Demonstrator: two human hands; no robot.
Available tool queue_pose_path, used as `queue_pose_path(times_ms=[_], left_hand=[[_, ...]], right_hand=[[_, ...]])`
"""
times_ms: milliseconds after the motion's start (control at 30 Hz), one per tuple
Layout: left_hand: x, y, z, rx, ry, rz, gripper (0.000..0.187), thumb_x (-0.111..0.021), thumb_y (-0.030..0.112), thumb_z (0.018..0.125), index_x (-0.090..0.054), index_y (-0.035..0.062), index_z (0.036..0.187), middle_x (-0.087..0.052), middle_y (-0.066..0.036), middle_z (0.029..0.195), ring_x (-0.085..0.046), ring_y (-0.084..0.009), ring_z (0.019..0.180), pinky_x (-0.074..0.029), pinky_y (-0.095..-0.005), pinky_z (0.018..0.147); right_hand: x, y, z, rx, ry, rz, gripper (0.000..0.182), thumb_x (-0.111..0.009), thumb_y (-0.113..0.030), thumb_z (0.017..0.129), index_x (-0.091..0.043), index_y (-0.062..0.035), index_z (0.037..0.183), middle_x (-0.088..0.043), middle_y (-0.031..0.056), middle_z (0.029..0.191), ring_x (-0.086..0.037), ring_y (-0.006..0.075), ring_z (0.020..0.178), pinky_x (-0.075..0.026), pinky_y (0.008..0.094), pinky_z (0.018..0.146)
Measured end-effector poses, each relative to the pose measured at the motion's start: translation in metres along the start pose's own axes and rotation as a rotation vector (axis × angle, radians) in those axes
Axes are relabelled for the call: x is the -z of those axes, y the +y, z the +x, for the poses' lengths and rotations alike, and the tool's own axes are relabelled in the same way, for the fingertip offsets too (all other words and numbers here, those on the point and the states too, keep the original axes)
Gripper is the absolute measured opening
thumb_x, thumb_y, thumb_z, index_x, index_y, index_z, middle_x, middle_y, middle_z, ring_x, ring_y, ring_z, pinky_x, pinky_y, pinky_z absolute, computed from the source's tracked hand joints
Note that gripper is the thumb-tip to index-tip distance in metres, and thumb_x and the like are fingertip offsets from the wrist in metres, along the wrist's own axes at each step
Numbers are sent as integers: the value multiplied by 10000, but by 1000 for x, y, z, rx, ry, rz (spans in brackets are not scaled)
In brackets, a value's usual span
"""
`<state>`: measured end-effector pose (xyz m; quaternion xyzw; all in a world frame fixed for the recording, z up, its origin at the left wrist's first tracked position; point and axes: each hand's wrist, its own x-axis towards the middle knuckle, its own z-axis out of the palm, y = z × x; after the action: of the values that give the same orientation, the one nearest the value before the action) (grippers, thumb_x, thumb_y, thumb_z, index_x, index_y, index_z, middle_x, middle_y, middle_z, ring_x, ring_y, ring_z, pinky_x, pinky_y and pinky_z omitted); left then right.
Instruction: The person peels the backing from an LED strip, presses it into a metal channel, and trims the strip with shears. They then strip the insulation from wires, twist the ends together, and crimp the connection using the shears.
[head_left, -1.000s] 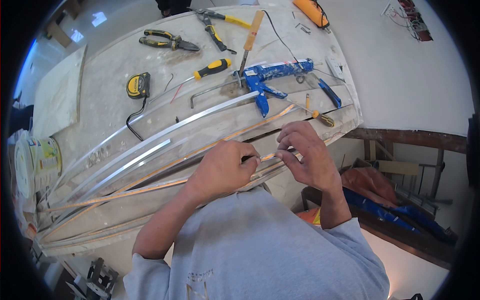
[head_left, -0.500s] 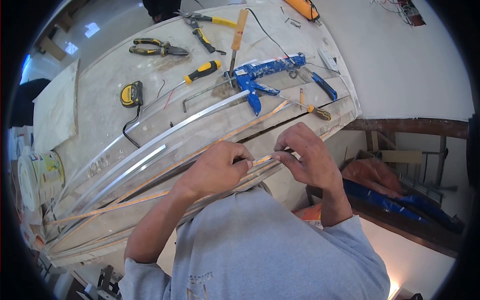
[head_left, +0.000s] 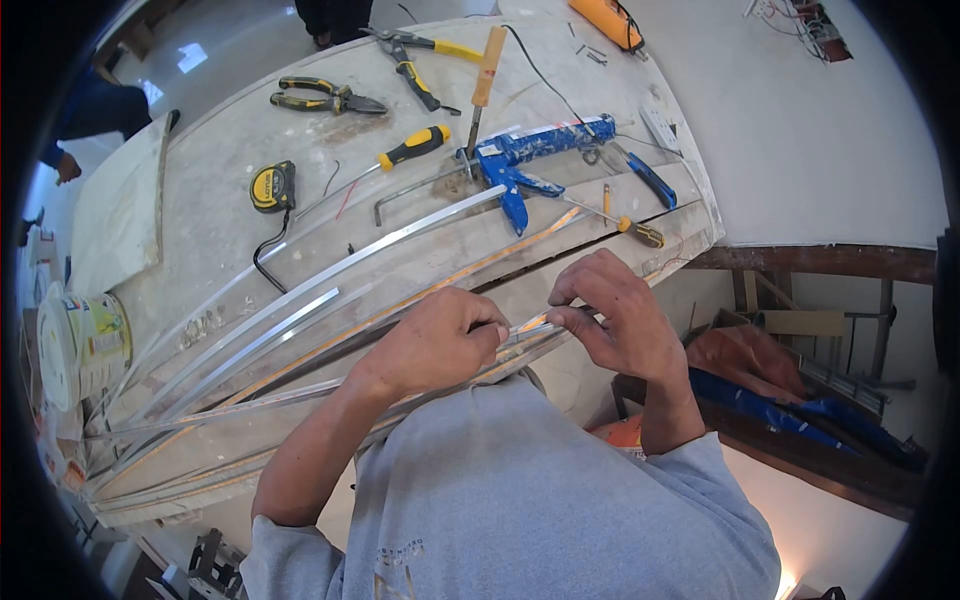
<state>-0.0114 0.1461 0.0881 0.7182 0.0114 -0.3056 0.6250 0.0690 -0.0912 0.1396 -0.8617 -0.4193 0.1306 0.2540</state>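
A long thin strip (head_left: 531,324), an LED strip by its look, runs between my hands and off to the left; its yellow-orange face shows in the short gap. My left hand (head_left: 440,340) is closed in a pinch on it, fingers curled. Close by on the right, my right hand (head_left: 618,315) pinches the same strip between thumb and fingers. The exact grip points are partly hidden by the fingers. Beyond them another yellow-orange strip (head_left: 480,264) lies along the table (head_left: 220,240), beside a long aluminium channel (head_left: 400,233) and a shorter channel piece (head_left: 290,320).
Across the table lie a blue caulking gun (head_left: 510,170), pliers (head_left: 325,97), snips (head_left: 415,75), a screwdriver (head_left: 415,147), a tape measure (head_left: 272,187) and a utility knife (head_left: 652,180). A bucket (head_left: 85,345) stands left. Another person's hand (head_left: 67,167) shows at far left.
The held strip has turned, so its left stretch shows a greyish side instead of orange. My hands stay nearly in place. Another person has come into view at far left.
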Motion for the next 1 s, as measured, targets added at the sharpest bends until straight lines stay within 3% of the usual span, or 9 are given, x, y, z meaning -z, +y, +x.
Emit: queue_pose_path(times_ms=[67,300,367,600,667,800,1000], left_hand=[[0,1,-1,-21,0,20,238,-652,152,986,-768,-42,1062,-723,-75,796,-650,-121,757,-514,-316,714],[-5,-4,-4,-79,42,26,220,-675,132,968,-755,-49,1063,-746,-105,851,-685,-141,814,-538,-320,767],[-7,-4,-6,-103,74,-9,217,-681,113,893,-759,-44,1021,-760,-216,911,-741,-315,840,-562,-402,806],[-11,-14,-8,-146,101,-31,188,-698,98,880,-749,-28,1009,-749,-211,888,-733,-319,821,-559,-409,791],[-9,-9,-11,-102,119,48,143,-692,38,913,-735,-22,1034,-745,-119,918,-676,-152,826,-540,-325,774],[-11,-10,-12,-96,164,58,130,-701,45,906,-733,-10,1019,-740,-136,900,-682,-168,813,-539,-335,765],[-13,-12,-10,-180,235,157,140,-728,63,890,-731,-2,1014,-746,-185,920,-721,-307,834,-546,-390,783]], right_hand=[[0,0,0,8,-8,35,173,-796,-113,874,-650,-53,942,-635,94,933,-583,324,922,-486,440,821],[-1,3,-2,40,-5,19,191,-804,-95,847,-651,-62,957,-619,91,944,-580,323,941,-486,435,827],[2,1,-1,69,-67,-2,213,-805,-71,820,-647,-65,962,-600,92,957,-566,326,953,-480,430,849],[2,-1,2,91,-149,-6,212,-795,-54,805,-632,-63,939,-574,103,980,-542,324,961,-462,440,855],[0,-1,3,115,-123,-16,202,-791,-59,808,-635,-58,937,-568,105,964,-539,323,948,-457,441,839],[-4,-2,1,118,-113,-15,195,-788,-87,815,-637,-51,932,-565,105,954,-531,327,936,-452,442,830],[-10,-4,-3,85,-100,65,200,-796,-154,842,-647,-66,940,-576,94,959,-541,317,953,-411,452,885]])
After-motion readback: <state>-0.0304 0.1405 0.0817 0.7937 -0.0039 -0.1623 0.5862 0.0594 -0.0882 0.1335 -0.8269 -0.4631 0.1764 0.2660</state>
